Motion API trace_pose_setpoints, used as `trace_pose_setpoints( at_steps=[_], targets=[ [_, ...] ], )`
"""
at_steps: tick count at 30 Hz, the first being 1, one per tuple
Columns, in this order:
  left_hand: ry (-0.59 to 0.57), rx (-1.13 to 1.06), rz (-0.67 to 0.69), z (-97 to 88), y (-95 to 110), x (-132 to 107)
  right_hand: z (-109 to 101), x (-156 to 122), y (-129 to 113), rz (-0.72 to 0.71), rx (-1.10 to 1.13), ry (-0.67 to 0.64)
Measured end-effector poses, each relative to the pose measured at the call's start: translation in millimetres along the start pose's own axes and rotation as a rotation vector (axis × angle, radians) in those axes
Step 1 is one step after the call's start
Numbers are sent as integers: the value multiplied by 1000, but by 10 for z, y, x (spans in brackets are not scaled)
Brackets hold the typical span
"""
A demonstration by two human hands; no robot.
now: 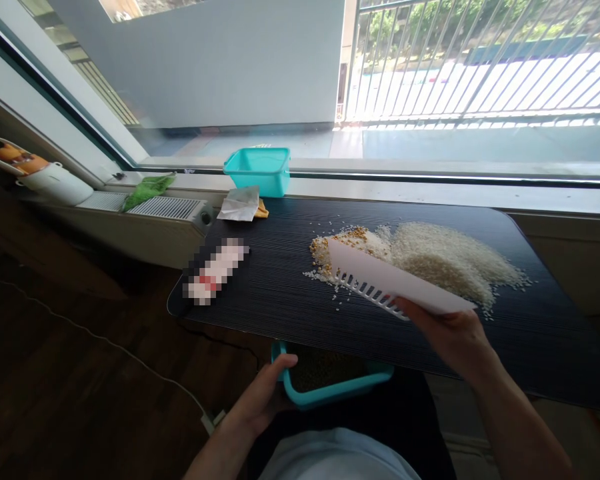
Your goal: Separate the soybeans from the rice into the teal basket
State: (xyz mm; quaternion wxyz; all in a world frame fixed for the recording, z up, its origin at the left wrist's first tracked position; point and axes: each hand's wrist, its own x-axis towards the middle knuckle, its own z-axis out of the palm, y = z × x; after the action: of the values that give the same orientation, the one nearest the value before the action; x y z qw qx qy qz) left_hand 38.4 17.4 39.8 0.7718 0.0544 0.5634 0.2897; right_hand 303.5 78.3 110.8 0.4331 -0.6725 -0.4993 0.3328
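Observation:
My left hand grips the left corner of a turquoise tub, thumb over the rim. The tub sits below the table's front edge, near my lap, with dark grainy contents. In my right hand is a white slotted plastic panel, tilted above the table, with a row of slots along its lower edge. Behind and beside the panel lies a heap of white rice. Yellow kernels mix with white grains at the heap's left end, partly hidden by the panel.
The dark table stands against a window sill. Another turquoise tub is at its back left, beside white paper. A blurred pinkish item lies at the left. A green cloth rests on the radiator. A white cable crosses the floor.

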Motion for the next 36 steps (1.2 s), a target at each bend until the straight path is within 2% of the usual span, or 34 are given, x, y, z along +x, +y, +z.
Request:
trace_pose_setpoints(
  at_steps=[2,8,14,22,27,33,36],
  targets=[
    [10,-4,-4,-8,-13,5,-4,83,12,6,-7,47],
    [16,-20,-6,-13,-21,-3,-37,215,97,29,-4,-30],
    [16,-15,-19,13,-7,-10,-46,193,80,17,40,-75],
    [18,-21,-22,14,-5,-11,-71,215,118,38,11,-57],
    [31,-8,-32,12,3,-8,-80,174,133,-9,65,-67],
    [37,-14,-18,23,2,-4,-75,128,72,35,27,6],
    [31,-9,-19,30,1,-1,-45,144,115,37,71,-52]
  ],
)
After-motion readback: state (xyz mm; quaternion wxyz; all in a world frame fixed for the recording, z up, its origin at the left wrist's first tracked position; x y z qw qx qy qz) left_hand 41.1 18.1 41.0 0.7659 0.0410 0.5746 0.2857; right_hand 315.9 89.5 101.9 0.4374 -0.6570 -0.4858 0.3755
